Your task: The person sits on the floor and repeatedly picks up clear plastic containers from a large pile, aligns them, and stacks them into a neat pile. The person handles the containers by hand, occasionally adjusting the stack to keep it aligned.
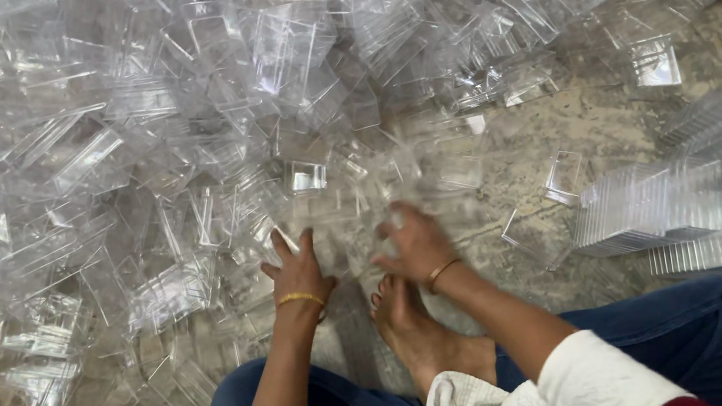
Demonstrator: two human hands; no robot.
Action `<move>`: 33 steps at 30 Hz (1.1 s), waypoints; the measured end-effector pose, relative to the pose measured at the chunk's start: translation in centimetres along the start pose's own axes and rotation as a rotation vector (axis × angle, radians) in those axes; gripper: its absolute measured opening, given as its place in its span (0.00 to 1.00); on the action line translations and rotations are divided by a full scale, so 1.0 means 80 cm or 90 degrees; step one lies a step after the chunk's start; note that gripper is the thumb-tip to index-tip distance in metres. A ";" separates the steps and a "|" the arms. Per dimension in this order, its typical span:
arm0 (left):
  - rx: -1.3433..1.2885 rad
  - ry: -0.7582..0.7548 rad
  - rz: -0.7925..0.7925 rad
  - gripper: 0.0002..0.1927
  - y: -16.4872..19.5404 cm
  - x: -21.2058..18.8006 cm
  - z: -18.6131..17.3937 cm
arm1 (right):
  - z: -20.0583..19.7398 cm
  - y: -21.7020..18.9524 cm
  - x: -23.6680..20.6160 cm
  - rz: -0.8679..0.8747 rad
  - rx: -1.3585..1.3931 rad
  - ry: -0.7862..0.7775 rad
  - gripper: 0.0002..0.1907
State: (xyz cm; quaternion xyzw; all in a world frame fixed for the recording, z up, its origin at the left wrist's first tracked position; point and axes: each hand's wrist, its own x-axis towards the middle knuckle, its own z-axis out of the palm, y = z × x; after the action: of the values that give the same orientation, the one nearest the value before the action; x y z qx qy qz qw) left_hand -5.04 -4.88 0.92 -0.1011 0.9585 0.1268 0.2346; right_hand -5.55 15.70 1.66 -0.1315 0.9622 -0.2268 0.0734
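1. Across the floor (600,126) spreads a heap of clear plastic boxes (178,145); neat stacks (651,205) stand to the right.
2. Each box looks light, stiff, slick and likely to crack, so a grip on opposite edges seems best.
3. Left hand (297,271) rests fingers spread on pieces at the heap's near edge.
4. Right hand (416,243) is blurred; its grip cannot be told.

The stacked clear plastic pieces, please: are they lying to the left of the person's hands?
No, the neat stacks of clear pieces lie right of the right hand; left of the left hand are only loose pieces.
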 end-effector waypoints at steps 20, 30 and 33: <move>-1.129 -0.254 0.200 0.20 -0.017 0.021 0.034 | -0.067 0.196 -0.091 0.434 1.144 0.275 0.26; -0.976 -0.454 0.244 0.30 0.061 0.028 0.093 | -0.114 0.189 -0.094 0.400 0.883 0.206 0.33; -0.778 -0.314 0.407 0.37 0.053 0.034 0.075 | -0.120 0.173 -0.063 0.265 0.798 0.163 0.31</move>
State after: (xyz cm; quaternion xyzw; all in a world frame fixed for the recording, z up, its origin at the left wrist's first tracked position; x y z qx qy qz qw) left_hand -5.95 0.49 -4.70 0.1021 0.6190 0.7200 0.2967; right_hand -5.71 33.10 4.27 0.1523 0.6552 -0.7372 0.0633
